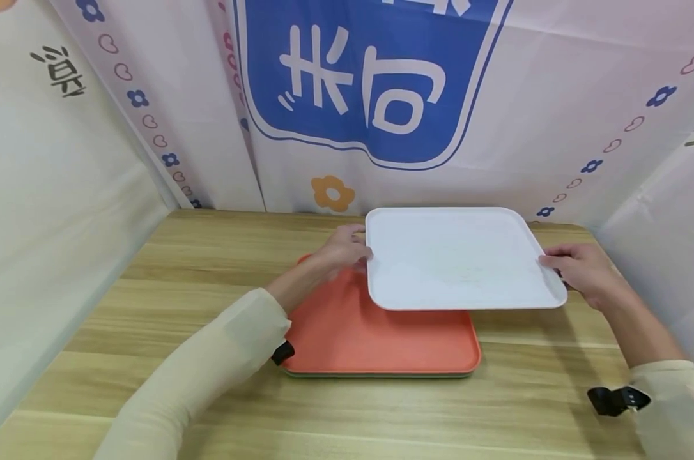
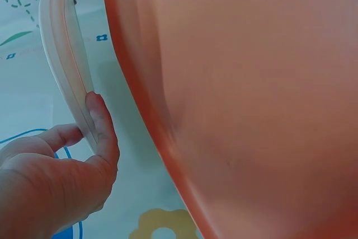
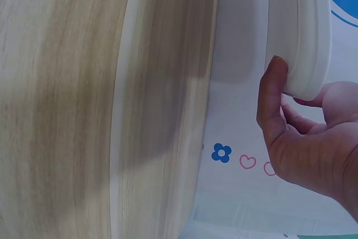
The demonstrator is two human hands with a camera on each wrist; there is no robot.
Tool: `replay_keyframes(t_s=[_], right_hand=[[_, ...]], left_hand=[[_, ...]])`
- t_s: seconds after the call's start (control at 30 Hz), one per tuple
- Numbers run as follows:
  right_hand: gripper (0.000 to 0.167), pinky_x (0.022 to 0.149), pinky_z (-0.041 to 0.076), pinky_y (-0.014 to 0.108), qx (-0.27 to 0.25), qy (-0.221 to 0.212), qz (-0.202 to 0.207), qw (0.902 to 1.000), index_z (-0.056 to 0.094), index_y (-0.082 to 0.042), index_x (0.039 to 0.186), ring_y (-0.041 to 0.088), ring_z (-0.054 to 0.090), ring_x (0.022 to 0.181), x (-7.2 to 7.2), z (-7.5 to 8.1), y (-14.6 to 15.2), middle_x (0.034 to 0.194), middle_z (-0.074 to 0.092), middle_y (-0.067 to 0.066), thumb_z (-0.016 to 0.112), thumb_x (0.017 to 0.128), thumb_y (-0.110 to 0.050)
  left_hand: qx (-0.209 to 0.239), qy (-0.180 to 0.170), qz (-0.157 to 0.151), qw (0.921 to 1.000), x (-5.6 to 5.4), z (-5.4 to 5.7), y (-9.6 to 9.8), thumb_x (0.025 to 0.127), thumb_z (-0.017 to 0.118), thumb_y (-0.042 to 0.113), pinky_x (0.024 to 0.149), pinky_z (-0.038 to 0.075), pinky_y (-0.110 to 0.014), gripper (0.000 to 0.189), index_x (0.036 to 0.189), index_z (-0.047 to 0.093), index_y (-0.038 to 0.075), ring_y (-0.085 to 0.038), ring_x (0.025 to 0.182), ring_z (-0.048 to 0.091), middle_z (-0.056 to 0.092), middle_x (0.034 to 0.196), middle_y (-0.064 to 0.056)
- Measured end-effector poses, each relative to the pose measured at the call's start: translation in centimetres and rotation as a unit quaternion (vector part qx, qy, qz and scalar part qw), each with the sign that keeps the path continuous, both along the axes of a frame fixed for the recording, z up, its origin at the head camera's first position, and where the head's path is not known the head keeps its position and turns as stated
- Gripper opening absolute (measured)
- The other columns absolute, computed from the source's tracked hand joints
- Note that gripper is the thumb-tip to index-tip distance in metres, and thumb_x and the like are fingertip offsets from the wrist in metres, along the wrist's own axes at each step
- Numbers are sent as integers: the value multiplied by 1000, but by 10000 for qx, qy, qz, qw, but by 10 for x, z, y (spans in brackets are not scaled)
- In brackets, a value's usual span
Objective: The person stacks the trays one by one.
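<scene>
Both hands hold a white rectangular tray [image 1: 456, 255] in the air, one at each short side. My left hand [image 1: 344, 248] grips its left edge, with thumb and fingers on opposite faces of the rim in the left wrist view. On the right edge, my right hand [image 1: 579, 268] pinches the tray near its front corner; the right wrist view shows the fingers around the rim [image 3: 302, 37]. Below lies a red-orange tray [image 1: 381, 342], its back right part hidden by the white one. A thin green rim [image 1: 381, 375] peeks out under its front edge.
The trays are over a wood-grain table [image 1: 169, 306]. A printed cloth [image 1: 531, 115] with a blue sign and flowers hangs right behind the table's back edge, and pale cloth walls [image 1: 53, 211] stand at both sides. Black straps [image 1: 617, 400] circle the wrists.
</scene>
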State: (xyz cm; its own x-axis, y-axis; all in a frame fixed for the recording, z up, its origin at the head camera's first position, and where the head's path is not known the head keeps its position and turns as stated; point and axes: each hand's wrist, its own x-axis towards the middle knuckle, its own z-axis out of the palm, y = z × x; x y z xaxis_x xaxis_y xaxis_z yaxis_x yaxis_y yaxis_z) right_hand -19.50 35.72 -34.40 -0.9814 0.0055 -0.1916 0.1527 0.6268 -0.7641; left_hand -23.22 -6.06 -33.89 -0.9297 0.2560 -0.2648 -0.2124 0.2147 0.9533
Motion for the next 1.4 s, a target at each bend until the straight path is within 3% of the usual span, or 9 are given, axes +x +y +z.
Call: replay_keyframes(t_s=[0.23, 0.6, 0.93, 1.2, 1.4], right_hand=[[53, 70, 61, 27, 20, -104, 88, 9999, 39, 22, 145, 8, 60, 85, -1, 0, -10, 134, 50, 36, 46, 111, -19], [53, 71, 61, 27, -44, -124, 214, 9997, 38, 21, 145, 10, 61, 87, 0, 1, -18, 133, 52, 35, 46, 111, -18], [51, 71, 60, 29, -41, -141, 287, 9995, 42, 20, 144, 13, 60, 89, 0, 1, -32, 131, 54, 32, 48, 110, -18], [50, 73, 60, 31, -89, -259, 313, 9991, 42, 19, 143, 20, 60, 93, 0, 1, -41, 129, 55, 30, 48, 111, -18], [46, 72, 60, 30, -273, -284, 366, 9986, 45, 20, 140, 16, 59, 90, 0, -1, -48, 121, 59, 24, 50, 109, -14]], left_hand=[[-31, 45, 4, 10000, 4, -2, -11, 94, 58, -13, 74, 63, -35, 63, 154, 40, -2, -23, 77, 67, 66, 114, -22], [-105, 157, -85, 9998, 9, -3, -23, 95, 59, -13, 74, 64, -35, 64, 155, 39, -3, -23, 77, 66, 63, 99, -18], [67, 93, 45, 9999, 15, -3, -35, 92, 58, -17, 67, 63, -33, 68, 156, 40, -1, -22, 75, 65, 61, 96, -16], [-3, 23, 172, 9998, 16, -4, -44, 92, 58, -17, 67, 64, -34, 67, 154, 42, -1, -23, 79, 64, 59, 103, -18], [-80, 17, 266, 9996, 20, -3, -50, 92, 56, -15, 64, 63, -32, 65, 154, 42, -2, -22, 79, 63, 56, 105, -18]])
